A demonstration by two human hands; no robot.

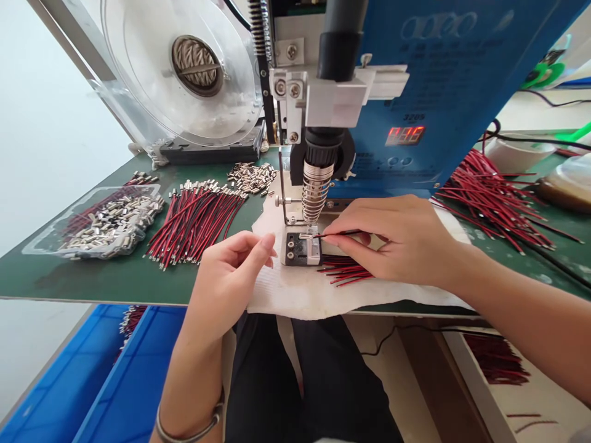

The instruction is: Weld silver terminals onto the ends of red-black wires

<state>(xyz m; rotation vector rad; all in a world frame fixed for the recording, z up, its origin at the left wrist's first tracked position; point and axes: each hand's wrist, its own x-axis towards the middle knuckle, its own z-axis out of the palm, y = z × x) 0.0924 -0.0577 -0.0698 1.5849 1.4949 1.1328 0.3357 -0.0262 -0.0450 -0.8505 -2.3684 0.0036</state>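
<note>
My right hand [388, 240] pinches a thin wire [339, 233], dark where it shows, between thumb and fingers. The wire's left end reaches a small metal connector [305, 235] on the black fixture block [295, 252], directly below the spring-wrapped soldering head [318, 191]. My left hand [235, 277] hovers just left of the block, apart from it. Its thumb and fingertips are closed together; whatever they may hold is hidden. Several red-and-black wires [346, 271] lie on the white cloth [286, 295] under my right hand.
A blue machine [415, 80] with a lit red display rises behind. Wires with connectors [198, 215] are piled at left, beside loose connectors [253, 177] and a clear tray [92, 224] of connectors. More red-black wires [489, 197] lie right. Blue bins [133, 375] stand below the table edge.
</note>
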